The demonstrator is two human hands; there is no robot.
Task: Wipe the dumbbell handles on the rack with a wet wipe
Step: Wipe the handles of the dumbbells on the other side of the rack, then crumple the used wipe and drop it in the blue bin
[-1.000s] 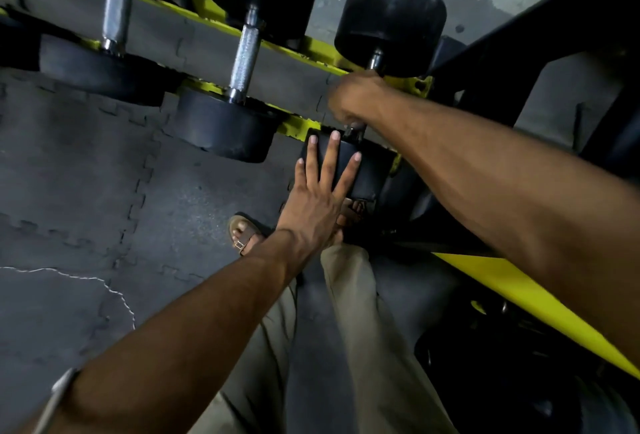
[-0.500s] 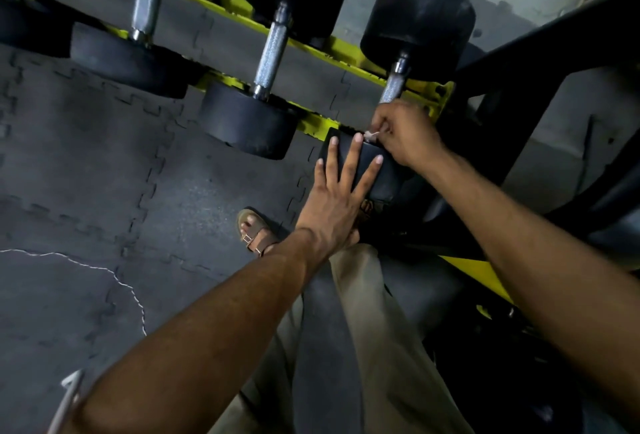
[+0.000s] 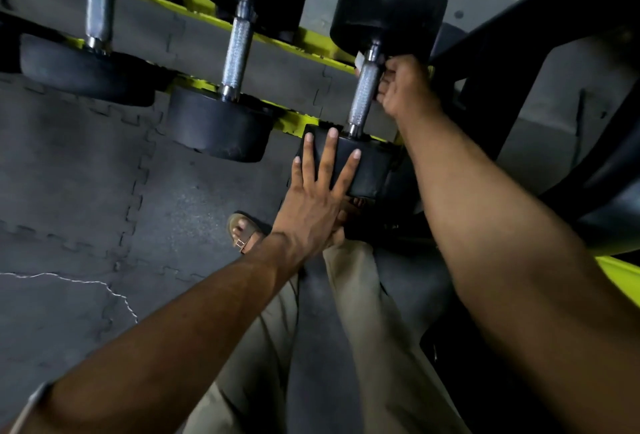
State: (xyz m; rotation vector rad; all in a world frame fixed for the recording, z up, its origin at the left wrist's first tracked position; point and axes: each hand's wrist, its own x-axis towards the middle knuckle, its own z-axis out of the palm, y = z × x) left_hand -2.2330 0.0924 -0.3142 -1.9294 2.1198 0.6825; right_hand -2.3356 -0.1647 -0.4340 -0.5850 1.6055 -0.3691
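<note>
fingers (image 3: pixel 327 156) of the left hand (image 3: pixel 311 211) are laid straight and spread, flat against the near head (image 3: pixel 370 170) of the end dumbbell (image 3: pixel 391 0), so nothing is gripped by them; the weight is only pressed on. just beyond those fingertips the knurled handle (image 3: pixel 363 97) is seen running up to the far head (image 3: pixel 381 28). the right hand (image 3: pixel 405 87) is curled round the handle's upper part, with a pale scrap of wet wipe (image 3: pixel 360 60) showing at the top. how much wipe is trapped under the palm cannot be told. the dumbbell is carried on the yellow rack (image 3: pixel 311 43), whose rails are seen just beside the left fingertips and close to the right knuckles. several risks can be judged from this. because the near head is steadied by flat pressure alone, the dumbbell could be rolled or nudged along the rails if the wipe is dragged hard over the rough knurling. a sandalled foot (image 3: pixel 242 232) is planted below the left wrist, where it could be struck by a slipped weight. the thin wipe could be snagged, bunched or torn by the knurling, so that bare skin rather than cloth is rubbed on steel. the underside of the bar, hidden from view, could be missed. to the left of the spread fingers, the middle handle (image 3: pixel 237 52) and the far-left handle (image 3: pixel 100 3) are not being touched and could be forgotten.
</note>
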